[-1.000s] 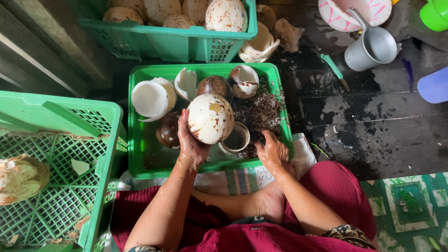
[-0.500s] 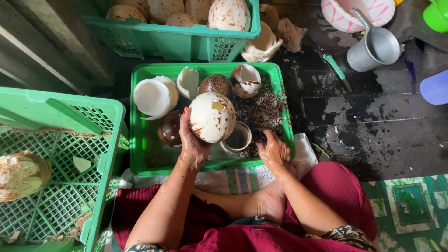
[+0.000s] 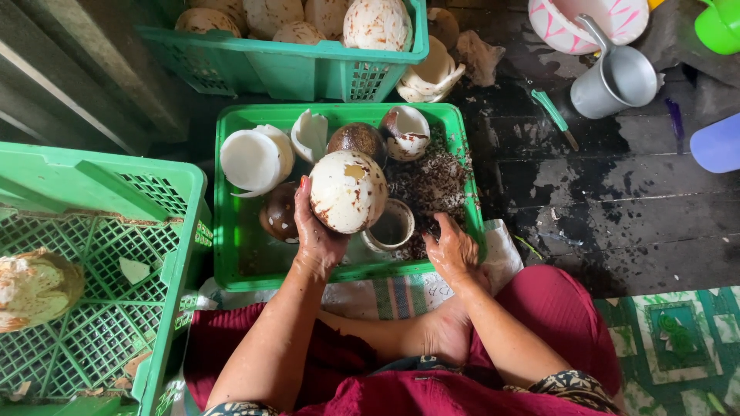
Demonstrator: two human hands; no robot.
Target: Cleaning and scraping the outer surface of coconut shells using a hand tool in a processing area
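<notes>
1 peeled coconut (image 3: 348, 191) sits in the left hand (image 3: 317, 239), fingers curled under it, above the middle green tray (image 3: 254, 266). The right hand (image 3: 453, 248) rests half closed on dark scraps at the tray's lower right. Many coconuts wait in the top crate (image 3: 285, 69). Compared with 1 second ago, almost nothing has moved.

Left hand (image 3: 317, 235) raised, cupped, gripping; right hand (image 3: 453, 250) lowered, fingers curled
</notes>
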